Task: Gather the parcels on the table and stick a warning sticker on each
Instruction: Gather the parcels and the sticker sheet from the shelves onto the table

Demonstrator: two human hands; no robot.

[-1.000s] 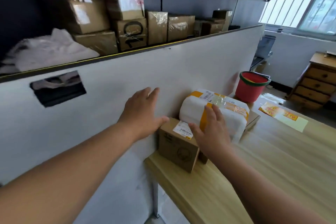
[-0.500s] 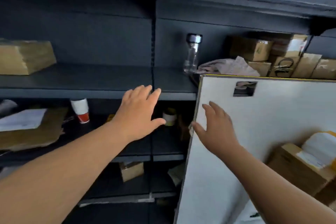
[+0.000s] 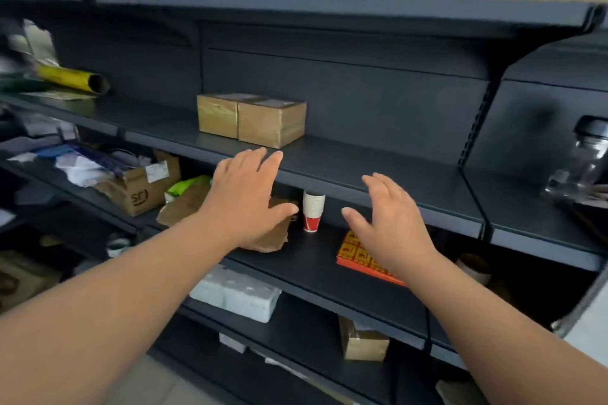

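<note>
I face a dark metal shelving unit (image 3: 362,171). Two taped brown parcels (image 3: 253,118) stand side by side on its middle shelf. My left hand (image 3: 243,197) is stretched out just below and in front of them, fingers straight and spread, holding nothing. My right hand (image 3: 391,227) reaches forward beside it, also with straight fingers and empty. Behind my right hand an orange sheet of yellow-and-red stickers (image 3: 358,255) lies flat on the lower shelf, partly hidden by that hand. The table is out of view.
A stack of red-and-white paper cups (image 3: 312,210) stands between my hands. Torn brown paper (image 3: 266,237), an open carton (image 3: 141,187) and white foam blocks (image 3: 240,296) sit on the lower shelves. Bags and parcels fill the top shelf; a clear jar (image 3: 582,161) stands at right.
My view has swung left from the table and white partition to the shelving. Both hands stay raised and empty; the table parcels have gone out of sight.
</note>
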